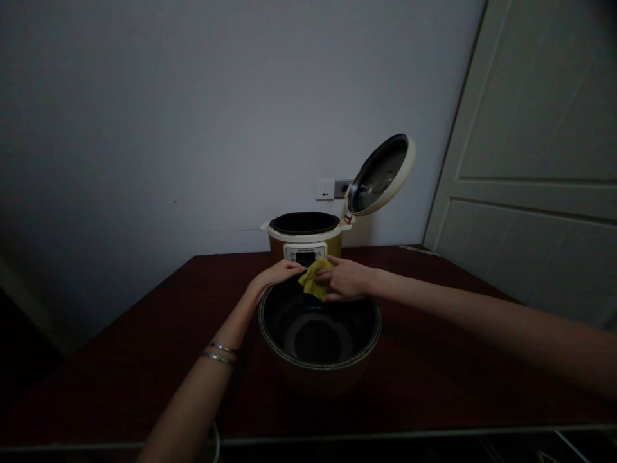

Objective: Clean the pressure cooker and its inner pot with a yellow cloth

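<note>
A dark inner pot [318, 366] of a rice cooker sits upright in front of me, its mouth open toward me. My left hand [282, 273] is closed on the far left part of its rim, the fingertips partly hidden. My right hand [348, 279] holds a yellow cloth [312, 280] at the far inside edge of the pot. Just behind both hands stands the rice cooker [332, 247], a white and gold body with a control panel. Its lid [383, 177] is raised and tilted to the right.
The dark red table [193, 308] carries the pot and the cooker, with its front edge near the bottom of the view. Behind it rises a pale wall [193, 116] with a socket [324, 190]. A white panelled door [540, 193] is at the right.
</note>
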Demonstrator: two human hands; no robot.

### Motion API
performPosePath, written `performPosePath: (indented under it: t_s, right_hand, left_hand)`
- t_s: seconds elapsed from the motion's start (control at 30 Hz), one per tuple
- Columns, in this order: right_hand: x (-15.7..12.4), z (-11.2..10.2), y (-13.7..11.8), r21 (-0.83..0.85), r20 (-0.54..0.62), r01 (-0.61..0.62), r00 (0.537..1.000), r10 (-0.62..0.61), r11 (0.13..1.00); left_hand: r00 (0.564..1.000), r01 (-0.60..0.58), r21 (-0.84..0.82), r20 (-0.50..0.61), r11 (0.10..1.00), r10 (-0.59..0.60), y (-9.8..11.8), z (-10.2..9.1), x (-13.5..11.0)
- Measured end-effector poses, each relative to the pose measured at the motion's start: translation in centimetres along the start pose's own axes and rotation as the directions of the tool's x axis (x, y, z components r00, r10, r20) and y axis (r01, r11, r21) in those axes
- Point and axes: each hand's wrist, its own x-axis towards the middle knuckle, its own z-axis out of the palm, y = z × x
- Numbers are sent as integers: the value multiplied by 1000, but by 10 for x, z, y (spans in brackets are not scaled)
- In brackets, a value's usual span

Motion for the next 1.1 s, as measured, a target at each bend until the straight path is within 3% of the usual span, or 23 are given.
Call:
performPosePath:
  t_s: [0.07,0.13,0.3,0.43,0.5,0.6,0.67,0.73,0.83,0.9,0.97,1.03,1.1]
  right_hand:
    - [7,3,3,-67,29,57,998,-55,996]
    - [6,3,2,-110,40,40,999,-36,993]
    - [-24,-11,-25,-141,100,-210,969,225,967]
    - [-40,-42,-54,90,322,-392,881,346,915]
    - [-37,-56,-65,263,455,-426,846,278,866]
    - [-17,-61,-80,515,514,-377,854,74,770]
    - [2,-53,-91,641,519,-401,855,15,655]
    - [22,-40,-103,720,536,-493,842,61,489]
    - [48,-23,-115,835,527,-544,834,162,83]
    - [58,-15,-117,857,500,-460,852,158,-230]
    - [62,-11,-115,819,471,-377,872,132,-432]
    - [61,-10,-108,800,475,-346,864,165,-491]
    - [53,-11,-99,850,472,-358,843,257,-388]
  left_hand:
    - [999,-35,21,20,999,34,0,-1,0]
    - [998,-52,37,25,998,52,1,-1,0]
    - [1000,5,44,-21,999,-4,0,1,-1]
    - [1000,25,-19,-14,1000,-25,0,2,-2]
    - [999,38,-44,-17,998,-39,1,3,-3]
    - [998,53,-44,-40,998,-55,2,3,-3]
    - [997,56,-37,-52,998,-58,2,3,-3]
    - [996,66,-32,-54,997,-68,2,3,-3]
    - [995,76,-25,-63,997,-78,3,4,-3]
    - [994,76,-11,-72,997,-77,4,4,-4]
    - [996,63,40,-73,997,-60,7,4,-6]
    - [997,8,137,-74,991,3,10,3,-7]
    - [992,-63,242,-88,968,86,13,2,-8]
